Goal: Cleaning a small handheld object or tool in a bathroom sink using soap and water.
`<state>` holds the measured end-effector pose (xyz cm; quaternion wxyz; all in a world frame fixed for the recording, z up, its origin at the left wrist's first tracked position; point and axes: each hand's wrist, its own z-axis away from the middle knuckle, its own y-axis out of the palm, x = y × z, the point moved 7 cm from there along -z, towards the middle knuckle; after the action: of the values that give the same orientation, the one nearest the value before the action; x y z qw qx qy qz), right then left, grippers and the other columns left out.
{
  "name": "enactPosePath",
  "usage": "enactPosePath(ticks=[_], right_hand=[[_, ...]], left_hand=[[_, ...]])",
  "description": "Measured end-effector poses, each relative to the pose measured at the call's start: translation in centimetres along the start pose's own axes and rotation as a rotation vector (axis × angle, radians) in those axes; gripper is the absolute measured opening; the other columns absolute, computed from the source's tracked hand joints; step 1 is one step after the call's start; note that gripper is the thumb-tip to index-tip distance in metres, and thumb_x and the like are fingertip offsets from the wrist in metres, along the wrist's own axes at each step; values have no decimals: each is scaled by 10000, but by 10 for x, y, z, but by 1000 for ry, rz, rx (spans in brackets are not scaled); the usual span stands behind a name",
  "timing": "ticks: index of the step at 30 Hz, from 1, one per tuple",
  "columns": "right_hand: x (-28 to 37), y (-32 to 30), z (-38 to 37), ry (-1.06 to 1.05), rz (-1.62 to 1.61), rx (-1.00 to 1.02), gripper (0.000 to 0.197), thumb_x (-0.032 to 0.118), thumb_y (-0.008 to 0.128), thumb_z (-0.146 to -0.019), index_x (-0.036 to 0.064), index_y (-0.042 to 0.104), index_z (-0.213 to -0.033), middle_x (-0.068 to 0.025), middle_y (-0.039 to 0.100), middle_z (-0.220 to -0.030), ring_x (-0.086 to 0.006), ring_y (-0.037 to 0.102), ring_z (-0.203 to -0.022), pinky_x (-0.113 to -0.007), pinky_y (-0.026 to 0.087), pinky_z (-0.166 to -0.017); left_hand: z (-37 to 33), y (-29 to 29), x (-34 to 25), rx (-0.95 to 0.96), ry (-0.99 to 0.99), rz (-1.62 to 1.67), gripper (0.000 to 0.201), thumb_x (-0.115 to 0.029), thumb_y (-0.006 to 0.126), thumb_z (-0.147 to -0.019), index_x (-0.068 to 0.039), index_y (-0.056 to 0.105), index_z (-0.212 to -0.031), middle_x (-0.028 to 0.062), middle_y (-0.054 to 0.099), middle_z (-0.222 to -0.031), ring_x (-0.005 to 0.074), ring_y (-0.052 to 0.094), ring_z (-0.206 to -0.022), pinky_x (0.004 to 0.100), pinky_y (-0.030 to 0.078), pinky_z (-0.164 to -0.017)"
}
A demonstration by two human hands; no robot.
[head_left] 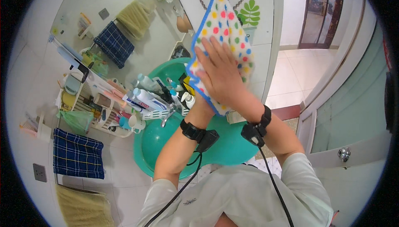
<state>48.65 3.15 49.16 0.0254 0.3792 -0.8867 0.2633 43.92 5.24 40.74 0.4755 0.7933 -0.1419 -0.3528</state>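
Note:
A white hand towel [221,21] with coloured dots and a blue edge hangs by its corner from a hook on the tiled wall. Against its front lies my right hand [221,72], fingers stretched out and slightly spread. My left hand [203,103] reaches in behind the towel's lower left part; its fingers are hidden there, so their pose does not show. Both wrists wear black straps with cabled boxes. Below the forearms is a green washbasin [156,154] with a metal faucet [168,116].
Bottles and tubes [145,98] crowd the basin's back ledge, close to my left wrist. A wall rack [102,114] with toiletries, a blue checked towel [79,154] and a mirror [124,2] are at the left. A door [345,102] stands ajar at the right.

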Motion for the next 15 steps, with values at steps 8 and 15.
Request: enactPosePath(ticks=[8, 15], right_hand=[[-29, -41, -17, 94, -477, -72, 461, 112, 623, -891, -17, 534, -1324, -218, 531, -1357, -332, 452, -1318, -400, 350, -1087], [-22, -31, -4, 42, -126, -232, 636, 218, 754, -782, 11, 515, -1334, -234, 473, -1401, -438, 423, -1298, -495, 346, -1083]], left_hand=[[8, 15, 10, -57, -16, -187, 730, -624, 278, -991, -157, 187, -1545, 83, 356, -1516, 282, 377, -1382, 459, 339, -1129], [17, 18, -3, -337, 304, -734, 612, -561, 367, -1014, -164, 360, -1480, 46, 535, -1331, 195, 533, -1216, 378, 447, -991]])
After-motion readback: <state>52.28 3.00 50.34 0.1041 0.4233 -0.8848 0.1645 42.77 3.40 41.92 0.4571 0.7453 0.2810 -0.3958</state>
